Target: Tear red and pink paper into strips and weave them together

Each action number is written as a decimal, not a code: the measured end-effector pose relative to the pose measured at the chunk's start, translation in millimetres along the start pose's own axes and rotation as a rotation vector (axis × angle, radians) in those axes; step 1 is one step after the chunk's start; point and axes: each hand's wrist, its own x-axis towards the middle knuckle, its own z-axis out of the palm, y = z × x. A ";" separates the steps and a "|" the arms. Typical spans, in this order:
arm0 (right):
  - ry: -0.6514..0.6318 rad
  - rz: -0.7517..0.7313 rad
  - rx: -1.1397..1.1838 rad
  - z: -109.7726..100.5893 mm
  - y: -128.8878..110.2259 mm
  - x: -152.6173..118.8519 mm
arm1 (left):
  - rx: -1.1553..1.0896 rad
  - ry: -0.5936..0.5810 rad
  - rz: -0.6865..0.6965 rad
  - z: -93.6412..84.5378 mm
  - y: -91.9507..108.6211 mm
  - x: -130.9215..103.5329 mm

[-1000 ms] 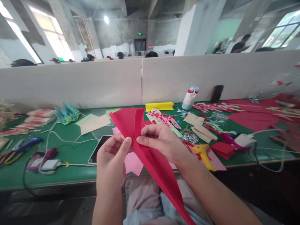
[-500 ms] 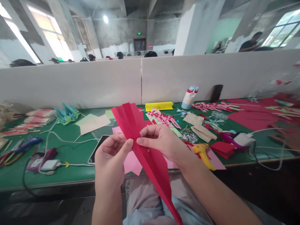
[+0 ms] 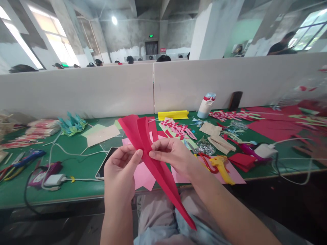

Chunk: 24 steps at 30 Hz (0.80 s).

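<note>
A long sheet of red paper (image 3: pixel 163 178), creased lengthwise, is held in the air between my two hands. It fans out at its upper end and narrows to a point over my lap. My left hand (image 3: pixel 121 166) pinches its left edge between thumb and fingers. On the opposite edge, my right hand (image 3: pixel 171 153) pinches the paper at about the same height. Pink paper sheets (image 3: pixel 144 177) lie on the table beneath, partly hidden by the hands. Close to my right forearm rests a yellow glue gun (image 3: pixel 221 167), with red-handled scissors (image 3: pixel 205 161) beside it.
On the green table (image 3: pixel 81 165) lie a phone (image 3: pixel 103 166), white cables and pliers (image 3: pixel 29 158) at left. A folded yellow paper (image 3: pixel 173 115), woven paper strips (image 3: pixel 176 128) and a bottle (image 3: pixel 206 105) stand or lie farther back. A white partition (image 3: pixel 102 90) borders the table.
The red paper's lower tip has risen, and its upper folds have spread and tilted. Both hands keep their pinch, barely shifting. A person in the right background has moved slightly right.
</note>
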 end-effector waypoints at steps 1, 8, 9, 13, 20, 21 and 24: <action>0.005 -0.006 0.009 -0.6 0.6 0.0 | 0.013 -0.023 -0.008 -0.7 -0.2 -0.2; 0.064 0.018 0.071 3.0 2.2 0.5 | 0.021 -0.066 0.002 -1.8 -2.7 -1.8; 0.072 0.015 0.087 4.0 2.4 0.5 | 0.014 -0.061 0.006 -1.5 -3.3 -1.7; 0.093 -0.020 0.156 7.7 5.1 0.9 | -0.008 -0.046 0.011 0.2 -5.1 -1.0; 0.070 -0.010 0.297 9.4 11.8 0.3 | -0.056 -0.010 0.002 3.9 -3.3 -1.4; 0.064 -0.023 0.296 8.8 11.7 0.0 | -0.061 -0.010 0.000 4.1 -3.1 -1.1; 0.040 -0.034 0.242 6.3 9.3 -1.4 | -0.070 -0.008 -0.002 4.1 -3.2 0.0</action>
